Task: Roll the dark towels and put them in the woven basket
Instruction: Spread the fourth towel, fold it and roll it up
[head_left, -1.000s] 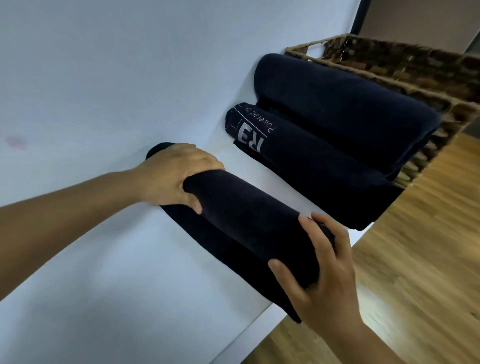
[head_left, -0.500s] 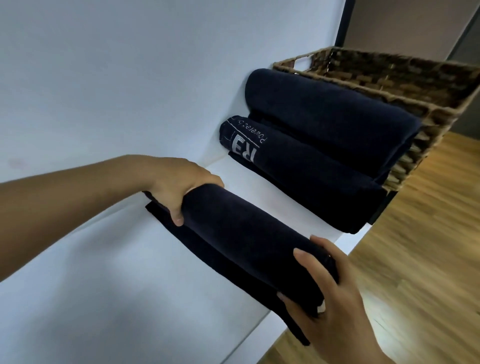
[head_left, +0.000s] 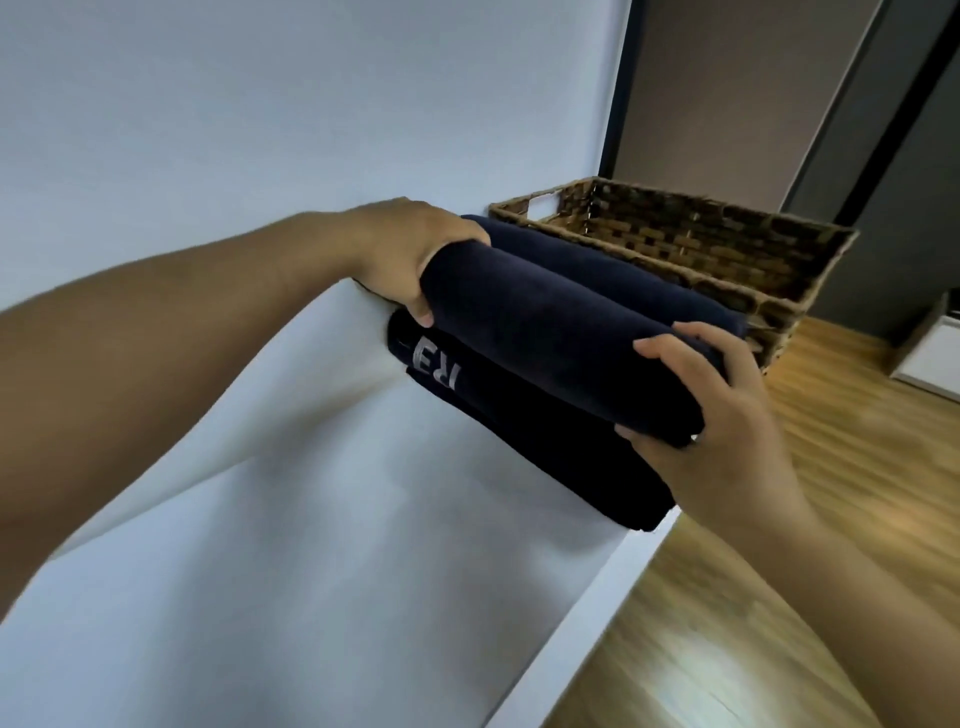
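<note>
White tabletop (head_left: 322, 597) bears the woven basket (head_left: 675, 244); rolled towel (head_left: 561, 332) held above; wood floor (head_left: 857, 467).

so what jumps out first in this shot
A rolled towel fills the middle, gripped at its ends by the left hand and right hand. Just beyond it stands the woven basket at the table's far end. Under it lies a second towel with pale lettering.
</note>
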